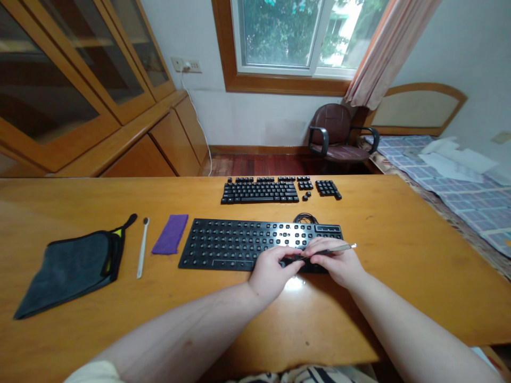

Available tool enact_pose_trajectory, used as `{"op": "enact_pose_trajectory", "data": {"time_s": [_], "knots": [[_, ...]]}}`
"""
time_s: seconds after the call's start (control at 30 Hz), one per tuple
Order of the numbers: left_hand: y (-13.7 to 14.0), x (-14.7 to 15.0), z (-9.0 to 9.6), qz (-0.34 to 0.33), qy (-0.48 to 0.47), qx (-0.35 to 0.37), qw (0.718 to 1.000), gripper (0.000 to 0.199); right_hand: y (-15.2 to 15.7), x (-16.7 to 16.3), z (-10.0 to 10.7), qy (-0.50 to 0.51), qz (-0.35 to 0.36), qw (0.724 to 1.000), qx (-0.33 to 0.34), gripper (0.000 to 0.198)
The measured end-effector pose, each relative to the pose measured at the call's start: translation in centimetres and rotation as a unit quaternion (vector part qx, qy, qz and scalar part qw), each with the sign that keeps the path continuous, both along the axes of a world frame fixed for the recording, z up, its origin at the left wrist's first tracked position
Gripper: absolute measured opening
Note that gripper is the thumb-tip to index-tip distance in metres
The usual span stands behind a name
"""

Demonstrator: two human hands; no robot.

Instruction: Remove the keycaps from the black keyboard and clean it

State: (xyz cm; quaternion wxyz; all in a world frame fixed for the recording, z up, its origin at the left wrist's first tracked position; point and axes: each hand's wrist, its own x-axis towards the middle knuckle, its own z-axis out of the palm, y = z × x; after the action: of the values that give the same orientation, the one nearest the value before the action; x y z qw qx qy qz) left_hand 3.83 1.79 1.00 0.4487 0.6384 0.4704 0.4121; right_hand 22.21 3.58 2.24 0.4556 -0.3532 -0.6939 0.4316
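Observation:
A black keyboard base (227, 239) with its keycaps off lies flat, bare key posts showing in rows. Over its right part my two hands meet, fingertips almost touching. My right hand (339, 263) grips a slim pen-like tool (339, 248) with a silvery handle; its thin dark tip points left toward the other hand. My left hand (271, 271) is closed in a pinch around something small and dark, too hidden to name. Behind the base, the removed black keycaps (261, 191) are laid out in keyboard order.
Left of the base lie a purple cloth (171, 234), a white toothbrush (142, 247) with dark bristles and a folded grey cloth (75, 266). A coiled black cable (305, 217) sits behind the base. Beyond the wooden table (399, 255) stand a chair (337, 133) and a bed.

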Motion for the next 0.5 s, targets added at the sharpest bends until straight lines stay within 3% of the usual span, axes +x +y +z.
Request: {"op": "enact_pose_trajectory", "data": {"time_s": [0.3,0.5], "knots": [[0.2,-0.2,-0.02,0.01,0.009,0.034,0.999,0.021,-0.53,-0.69,-0.03,-0.011,-0.06,0.996,-0.07,0.012],[0.14,-0.12,0.05,0.017,0.0,0.038,0.999,0.018,-0.5,-0.95,-0.04,-0.022,-0.021,1.0,0.0,0.008]]}}
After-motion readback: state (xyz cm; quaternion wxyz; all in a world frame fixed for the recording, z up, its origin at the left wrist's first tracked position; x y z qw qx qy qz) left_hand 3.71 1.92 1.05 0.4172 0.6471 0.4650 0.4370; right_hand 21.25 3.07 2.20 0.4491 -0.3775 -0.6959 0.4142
